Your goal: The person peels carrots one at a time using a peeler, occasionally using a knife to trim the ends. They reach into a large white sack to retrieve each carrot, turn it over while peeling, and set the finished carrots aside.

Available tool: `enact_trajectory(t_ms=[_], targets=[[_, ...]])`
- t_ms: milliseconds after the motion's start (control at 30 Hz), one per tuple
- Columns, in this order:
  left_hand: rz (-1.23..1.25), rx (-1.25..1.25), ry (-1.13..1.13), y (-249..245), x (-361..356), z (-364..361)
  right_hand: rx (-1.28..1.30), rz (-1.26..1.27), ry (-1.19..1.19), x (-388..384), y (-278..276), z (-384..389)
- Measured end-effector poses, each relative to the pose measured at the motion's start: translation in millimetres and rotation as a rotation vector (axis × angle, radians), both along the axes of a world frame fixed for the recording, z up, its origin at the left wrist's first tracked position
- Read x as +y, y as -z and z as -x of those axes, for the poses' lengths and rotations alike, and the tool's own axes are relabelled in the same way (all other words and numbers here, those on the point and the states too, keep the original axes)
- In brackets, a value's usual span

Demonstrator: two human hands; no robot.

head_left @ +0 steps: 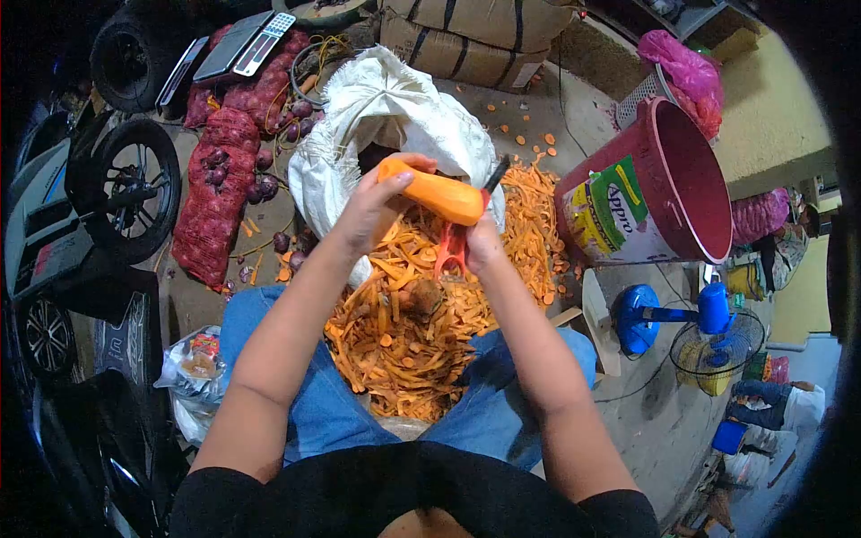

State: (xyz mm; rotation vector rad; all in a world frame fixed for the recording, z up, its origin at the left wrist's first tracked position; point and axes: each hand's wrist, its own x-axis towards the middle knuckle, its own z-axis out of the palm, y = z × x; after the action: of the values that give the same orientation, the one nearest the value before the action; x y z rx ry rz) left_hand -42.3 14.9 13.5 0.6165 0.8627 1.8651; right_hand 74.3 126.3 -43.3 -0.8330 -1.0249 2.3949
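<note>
In my left hand (372,202) is a thick, smooth orange carrot (435,190), with the fingers wrapped round its upper end. My right hand (484,242) is closed on a peeler (451,248) with red and black parts, close to the carrot's lower end. Its blade is not clearly visible. Below both hands lies a large heap of orange carrot peelings (395,345) between my knees. A brownish, rough piece (420,298) rests on top of the heap. Just beyond my hands stands a white woven sack (345,112) with its mouth open and a dark inside.
At right stand a dark red bucket (578,193) and a blue fan (637,318). Red net sacks of onions (211,193) lie at left, near a scale (235,49) and a wheel (134,179). Brown sacks (466,54) are at the back. More peelings (529,233) cover the floor.
</note>
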Motion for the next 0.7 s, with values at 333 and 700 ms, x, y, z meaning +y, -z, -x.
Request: enact_trajectory(t_ms=[333, 700], targets=[[0.561, 0.642, 0.371, -3, -6, -8, -0.099, -0.329, -0.046, 9, -19, -5], [0.508, 0.677, 0.080, 13, 2, -2, -0.577, -1.362, -0.301, 28, -51, -29]])
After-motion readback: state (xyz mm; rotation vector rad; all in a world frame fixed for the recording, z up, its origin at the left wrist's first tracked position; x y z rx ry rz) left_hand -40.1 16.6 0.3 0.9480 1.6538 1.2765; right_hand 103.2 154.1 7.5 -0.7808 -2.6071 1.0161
